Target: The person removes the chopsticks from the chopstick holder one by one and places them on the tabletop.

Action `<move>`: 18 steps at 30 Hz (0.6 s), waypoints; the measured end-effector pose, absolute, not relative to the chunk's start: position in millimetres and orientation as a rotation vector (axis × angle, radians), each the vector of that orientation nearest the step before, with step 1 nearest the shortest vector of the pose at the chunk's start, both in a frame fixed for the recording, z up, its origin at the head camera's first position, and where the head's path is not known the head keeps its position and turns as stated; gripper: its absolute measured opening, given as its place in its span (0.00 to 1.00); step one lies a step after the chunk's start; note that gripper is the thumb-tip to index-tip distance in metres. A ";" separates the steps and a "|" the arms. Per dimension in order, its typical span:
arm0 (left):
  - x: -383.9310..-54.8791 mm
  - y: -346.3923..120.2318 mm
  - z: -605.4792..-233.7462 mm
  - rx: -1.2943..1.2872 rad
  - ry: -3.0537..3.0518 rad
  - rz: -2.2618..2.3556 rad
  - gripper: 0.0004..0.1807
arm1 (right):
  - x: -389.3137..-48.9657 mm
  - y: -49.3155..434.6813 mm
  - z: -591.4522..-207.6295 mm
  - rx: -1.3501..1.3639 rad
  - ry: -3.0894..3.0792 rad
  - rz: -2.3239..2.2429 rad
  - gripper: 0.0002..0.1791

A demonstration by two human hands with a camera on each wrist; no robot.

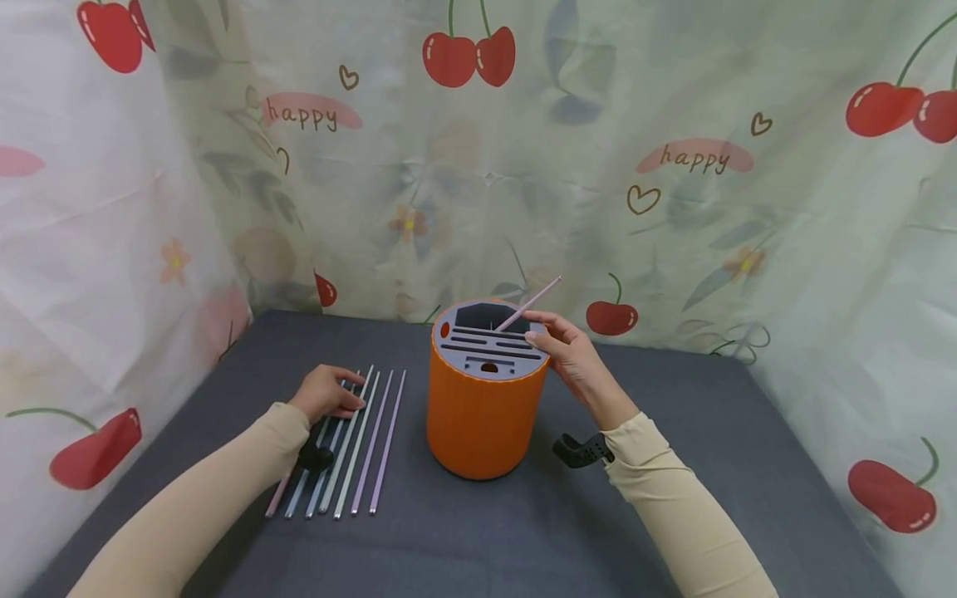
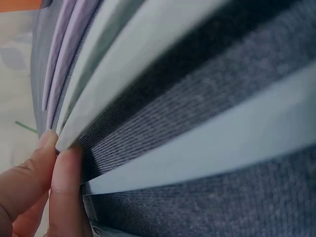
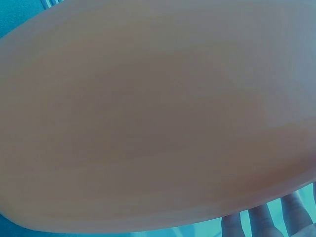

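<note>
Toward the table's left, my left hand [image 1: 329, 392] pinches the far end of a pale green chopstick [image 2: 111, 74] between thumb and finger. That chopstick lies in a row with others: a second pale green one, two purple chopsticks [image 1: 387, 448], blue ones [image 1: 302, 486] and a pink one, partly under my wrist. An orange cylindrical holder [image 1: 484, 423] with a grey slotted top [image 1: 452, 353] stands in the middle. From its back compartment a pink chopstick [image 1: 534, 299] leans out to the right. My right hand [image 1: 571, 353] rests at the holder's right rim, fingers extended beside that chopstick.
A dark grey cloth [image 1: 673, 399] covers the table. Printed curtains [image 1: 523, 183] with cherries stand behind it and at both sides. A black strap [image 1: 583, 450] is on my right wrist, and a dark round piece [image 1: 317, 458] is at the left one.
</note>
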State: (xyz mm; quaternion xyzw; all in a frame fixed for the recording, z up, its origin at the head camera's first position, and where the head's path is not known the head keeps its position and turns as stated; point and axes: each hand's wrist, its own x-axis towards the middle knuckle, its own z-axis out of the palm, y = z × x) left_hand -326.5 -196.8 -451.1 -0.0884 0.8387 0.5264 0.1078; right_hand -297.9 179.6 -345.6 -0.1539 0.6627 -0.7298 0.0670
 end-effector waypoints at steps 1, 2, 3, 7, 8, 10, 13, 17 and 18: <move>-326.2 -196.4 -451.1 -0.254 2.470 1.544 0.28 | -297.9 179.5 -345.3 -0.457 2.001 -2.200 0.15; -326.1 -196.0 -450.9 -0.257 2.471 1.539 0.28 | -298.0 179.5 -345.1 -0.451 2.002 -2.200 0.15; -325.8 -195.8 -450.3 -0.253 2.473 1.529 0.28 | -298.0 179.4 -344.9 -0.446 2.007 -2.198 0.15; -327.1 -194.7 -449.8 -0.290 2.471 1.510 0.27 | -298.1 179.4 -344.3 -0.442 2.015 -2.196 0.15; -327.6 -194.5 -449.6 -0.304 2.470 1.508 0.27 | -298.1 179.5 -344.3 -0.446 2.013 -2.196 0.15; -328.3 -194.1 -449.9 -0.315 2.471 1.502 0.27 | -298.2 179.6 -344.4 -0.456 2.008 -2.197 0.15; -329.2 -193.4 -450.5 -0.334 2.472 1.497 0.26 | -298.3 179.8 -344.6 -0.466 2.002 -2.196 0.15; -329.1 -192.5 -451.1 -0.350 2.481 1.480 0.25 | -298.5 180.1 -345.2 -0.466 2.002 -2.194 0.14; -328.8 -192.2 -451.2 -0.352 2.485 1.475 0.25 | -298.5 180.2 -345.5 -0.463 2.002 -2.194 0.14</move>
